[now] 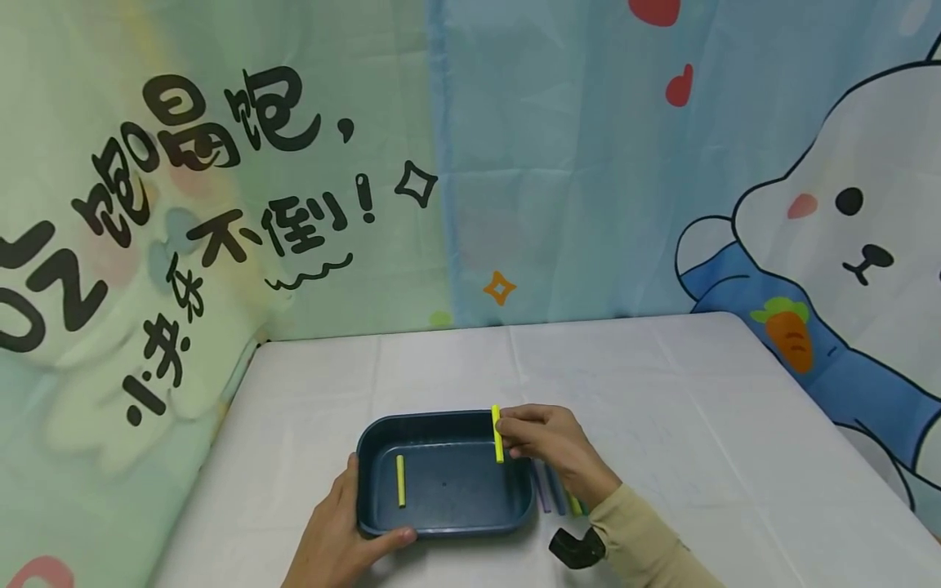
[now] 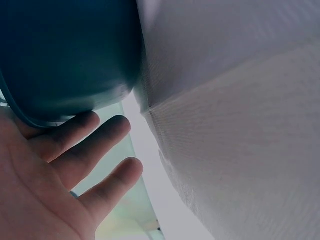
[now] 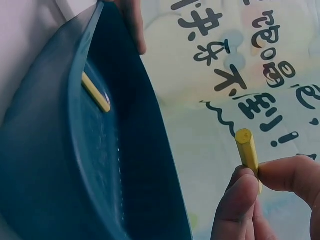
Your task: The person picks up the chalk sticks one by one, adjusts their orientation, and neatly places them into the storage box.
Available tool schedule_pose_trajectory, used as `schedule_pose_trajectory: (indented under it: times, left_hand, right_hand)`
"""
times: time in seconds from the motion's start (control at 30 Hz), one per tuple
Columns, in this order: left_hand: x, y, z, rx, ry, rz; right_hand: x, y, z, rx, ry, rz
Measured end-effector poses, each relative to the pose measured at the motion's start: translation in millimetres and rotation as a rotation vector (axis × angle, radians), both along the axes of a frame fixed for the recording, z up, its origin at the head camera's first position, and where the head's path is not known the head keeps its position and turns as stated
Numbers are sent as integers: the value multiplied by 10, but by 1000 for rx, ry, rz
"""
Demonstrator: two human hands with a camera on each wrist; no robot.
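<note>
A dark blue rectangular tray stands on the table. My left hand rests against its left end, thumb along the near wall. The left wrist view shows fingers spread and mostly straight, one or more touching the tray; the thumb is hidden there. Over the tray's far right corner, my right hand pinches a slim yellow stick upright between thumb and fingers. Its end looks faceted in the right wrist view, where the stick is apart from the tray. Another yellow stick lies inside the tray, toward the left.
Right of the tray lie several coloured sticks, among them a purple one and a blue-grey one, partly covered by my right wrist. A black device is at that wrist. White cloth covers the table; printed curtains hang behind.
</note>
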State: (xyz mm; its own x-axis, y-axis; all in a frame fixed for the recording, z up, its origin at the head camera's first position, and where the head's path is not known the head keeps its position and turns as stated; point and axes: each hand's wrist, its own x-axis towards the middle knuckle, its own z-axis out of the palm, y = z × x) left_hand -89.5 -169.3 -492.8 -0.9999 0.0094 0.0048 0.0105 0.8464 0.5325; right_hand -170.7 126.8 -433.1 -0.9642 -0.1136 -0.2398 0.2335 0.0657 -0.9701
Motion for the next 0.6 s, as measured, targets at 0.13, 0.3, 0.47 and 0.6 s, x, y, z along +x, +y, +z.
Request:
schedule_pose_trajectory:
  times: [0.13,0.3,0.47,0.6]
  left_hand:
    - [2,19,11,-12,-16,10]
    - [4,41,26,-25,-36,26]
    - [1,40,30,-23,-41,24]
    - [4,30,24,-18,-42,22]
  right_hand:
    - [5,-79,-5,-20,7,-16]
    - [12,-161,-36,-57,7,-20]
    - [14,-230,-62,-74,12,-28]
    - [26,-291,-84,-84,13,-37]
